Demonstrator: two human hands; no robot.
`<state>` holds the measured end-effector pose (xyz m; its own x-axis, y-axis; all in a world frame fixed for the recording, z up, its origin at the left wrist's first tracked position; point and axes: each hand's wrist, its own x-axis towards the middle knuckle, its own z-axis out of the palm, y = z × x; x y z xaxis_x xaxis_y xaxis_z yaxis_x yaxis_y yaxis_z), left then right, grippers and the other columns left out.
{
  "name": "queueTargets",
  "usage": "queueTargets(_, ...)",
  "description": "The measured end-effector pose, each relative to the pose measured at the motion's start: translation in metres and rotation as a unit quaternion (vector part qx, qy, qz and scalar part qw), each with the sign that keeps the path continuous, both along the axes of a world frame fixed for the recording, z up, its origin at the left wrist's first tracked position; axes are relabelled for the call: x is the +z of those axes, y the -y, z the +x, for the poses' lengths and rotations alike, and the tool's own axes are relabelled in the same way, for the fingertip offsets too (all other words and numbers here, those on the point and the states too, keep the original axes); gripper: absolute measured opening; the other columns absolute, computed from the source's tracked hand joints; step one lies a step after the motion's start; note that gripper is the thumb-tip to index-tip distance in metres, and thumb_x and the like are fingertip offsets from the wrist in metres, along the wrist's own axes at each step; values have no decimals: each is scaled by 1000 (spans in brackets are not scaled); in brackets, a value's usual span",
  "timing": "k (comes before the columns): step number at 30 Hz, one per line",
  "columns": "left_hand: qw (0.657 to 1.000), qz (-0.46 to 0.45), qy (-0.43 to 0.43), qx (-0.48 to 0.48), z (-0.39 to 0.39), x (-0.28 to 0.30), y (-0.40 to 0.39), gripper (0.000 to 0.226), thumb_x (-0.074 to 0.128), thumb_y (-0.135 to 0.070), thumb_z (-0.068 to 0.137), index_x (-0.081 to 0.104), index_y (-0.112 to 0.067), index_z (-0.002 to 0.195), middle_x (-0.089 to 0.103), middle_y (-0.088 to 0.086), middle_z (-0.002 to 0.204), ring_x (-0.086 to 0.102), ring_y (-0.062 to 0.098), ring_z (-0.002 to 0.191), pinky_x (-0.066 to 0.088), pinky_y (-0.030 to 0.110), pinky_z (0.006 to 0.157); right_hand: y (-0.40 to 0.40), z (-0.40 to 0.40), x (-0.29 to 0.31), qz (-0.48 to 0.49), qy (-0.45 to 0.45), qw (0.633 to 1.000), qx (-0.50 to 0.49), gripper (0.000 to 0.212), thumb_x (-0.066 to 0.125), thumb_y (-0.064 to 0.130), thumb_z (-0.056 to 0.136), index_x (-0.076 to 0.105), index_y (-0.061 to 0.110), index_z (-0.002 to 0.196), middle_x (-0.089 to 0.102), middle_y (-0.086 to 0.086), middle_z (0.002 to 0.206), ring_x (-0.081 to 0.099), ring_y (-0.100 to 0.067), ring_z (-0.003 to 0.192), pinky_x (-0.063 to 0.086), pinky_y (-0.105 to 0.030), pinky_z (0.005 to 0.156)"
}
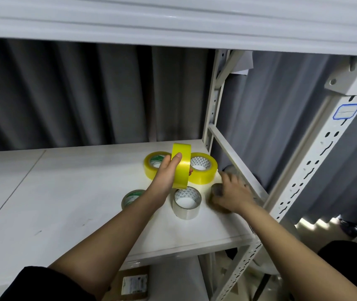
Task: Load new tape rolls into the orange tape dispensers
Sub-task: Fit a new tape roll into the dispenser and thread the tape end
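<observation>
Yellow tape roll (181, 168) above shelved rolls (186, 202)

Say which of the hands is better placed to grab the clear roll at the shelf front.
Right, probably. The right hand rests on a brownish roll just beside the clear roll; the left hand already holds a yellow roll.

lighting even and bright on the shelf (69, 192), dim toward the curtain (64, 94) behind. soft glare on the top beam (173, 16). right hand (234, 192) motion-blurred. wide-angle bending at edges; overall slightly soft.
</observation>
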<state>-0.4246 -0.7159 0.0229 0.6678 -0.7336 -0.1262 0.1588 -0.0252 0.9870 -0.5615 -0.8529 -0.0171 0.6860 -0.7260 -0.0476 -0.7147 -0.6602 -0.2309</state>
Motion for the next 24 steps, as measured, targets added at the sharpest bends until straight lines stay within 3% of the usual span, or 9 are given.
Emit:
queueTargets(2,1000,-4,14,-1,-4,3,0,41,46,-45,95,51,-15,122,63,16,117,63,21,102,53,26,79,0,3,22,-43,80,996,5,72,55,48,84,27,25,146,36,-5,147,31,-26,136,29,-43,105)
queueTargets(4,1000,-9,24,-6,-8,3,3,30,44,-38,98,53,-13,109,65,21,112,64,20,93,52,20,69,2,8,39,-35,91,995,13,70,56,52,84,31,28,145,38,-3,147,34,-27,135,30,-45,104)
queueTargets(7,1000,-11,24,0,-12,5,5,27,44,-37,98,53,-13,106,65,20,109,63,19,90,51,22,72,12,10,38,92,49,994,-22,71,53,56,86,28,28,147,29,-8,153,29,-32,138,29,-45,109)
queueTargets(10,999,-10,30,-1,-15,4,5,36,44,-38,98,53,-6,112,63,25,111,63,23,93,51,33,83,12,3,8,187,-50,980,-39,71,49,61,88,27,30,147,14,-5,158,19,-35,143,23,-43,112)
queueTargets(14,999,-10,40,1,-15,4,4,43,45,-38,97,52,-1,116,63,26,112,64,30,99,50,41,90,2,-1,-11,134,-18,987,-86,52,41,42,93,31,25,141,26,-12,148,31,-40,132,28,-40,107)
queueTargets(16,999,-12,41,0,-14,3,4,42,45,-38,97,51,-1,117,65,25,109,66,27,96,53,35,82,2,1,-10,125,-26,989,-71,52,41,42,92,32,23,140,29,-12,144,33,-39,130,30,-40,104)
queueTargets(20,999,-18,32,-6,-13,0,4,37,44,-31,99,51,0,118,68,13,90,69,8,71,53,17,60,-7,1,-3,104,-73,992,-13,59,47,42,92,26,17,141,28,-10,143,30,-34,131,29,-37,105)
queueTargets(22,999,-14,35,-8,-14,1,5,32,43,-32,99,52,-5,113,68,14,93,68,8,72,53,15,59,-7,0,0,107,-83,991,-15,69,51,48,89,23,16,143,27,-9,145,27,-34,134,29,-38,106)
queueTargets(24,999,-13,29,-9,-13,0,7,20,42,-33,100,53,-16,98,66,13,98,64,8,78,50,10,60,-4,3,6,71,-16,997,-32,70,52,51,87,27,17,143,30,-12,146,28,-35,135,30,-41,106)
